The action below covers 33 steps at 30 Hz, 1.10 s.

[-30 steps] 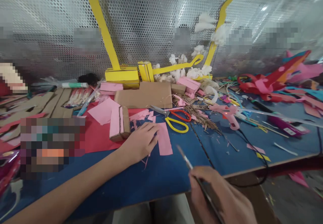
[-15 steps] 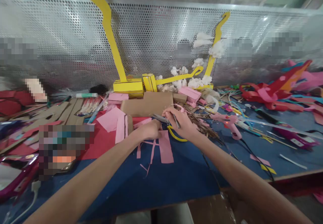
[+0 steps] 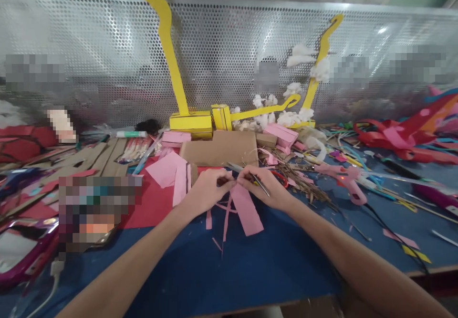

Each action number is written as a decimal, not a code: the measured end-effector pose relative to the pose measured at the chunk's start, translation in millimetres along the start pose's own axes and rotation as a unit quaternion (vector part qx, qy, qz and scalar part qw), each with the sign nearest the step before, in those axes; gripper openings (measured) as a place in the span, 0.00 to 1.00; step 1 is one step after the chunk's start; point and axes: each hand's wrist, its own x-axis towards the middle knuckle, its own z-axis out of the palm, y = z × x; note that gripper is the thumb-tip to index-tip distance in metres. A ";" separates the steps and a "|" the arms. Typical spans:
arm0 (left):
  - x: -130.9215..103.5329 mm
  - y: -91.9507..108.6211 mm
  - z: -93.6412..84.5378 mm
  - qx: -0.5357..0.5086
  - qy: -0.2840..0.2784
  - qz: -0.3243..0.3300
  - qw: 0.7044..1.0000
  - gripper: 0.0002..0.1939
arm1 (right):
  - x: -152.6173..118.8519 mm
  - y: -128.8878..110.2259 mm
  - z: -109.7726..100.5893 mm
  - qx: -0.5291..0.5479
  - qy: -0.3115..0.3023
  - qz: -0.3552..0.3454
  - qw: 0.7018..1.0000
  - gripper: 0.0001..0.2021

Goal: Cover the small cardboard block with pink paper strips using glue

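My left hand [image 3: 211,187] is closed, thumb and fingertips pinched at the top end of a pink paper strip [image 3: 247,214]. Opposite it, fingertips nearly meeting, my right hand [image 3: 266,187] pinches the same end. A slim metal tool [image 3: 262,185], its kind unclear, lies across the right hand's fingers. The strip hangs down toward the blue tabletop. Thin pink paper offcuts [image 3: 226,225] lie just left of it. Behind the right hand show a grey blade [image 3: 235,167] and a red handle loop [image 3: 281,178], partly hidden.
Brown cardboard [image 3: 229,148] and yellow boxes [image 3: 191,123] with tall curved strips stand at the back, before a perforated metal panel [image 3: 222,46]. A pink glue gun [image 3: 345,180] with a black cord and dry twigs [image 3: 307,186] lie right. Red paper [image 3: 152,208] lies left.
My right hand has come down beside the left, and both now pinch the pink strip. The yellow handle loop is largely hidden now. The view has shifted slightly.
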 end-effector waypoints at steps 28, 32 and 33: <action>-14.9 10.7 12.0 -0.210 0.053 -0.091 0.972 0.15 | -5.2 -1.2 3.8 0.067 0.101 0.031 0.992 0.15; -15.8 8.6 16.1 -0.221 0.075 -0.092 0.968 0.15 | -6.4 -3.9 5.4 0.066 0.076 0.032 0.994 0.15; -15.5 8.1 16.6 -0.228 0.079 -0.093 0.966 0.15 | -6.6 -3.6 6.3 0.073 0.077 0.034 0.994 0.15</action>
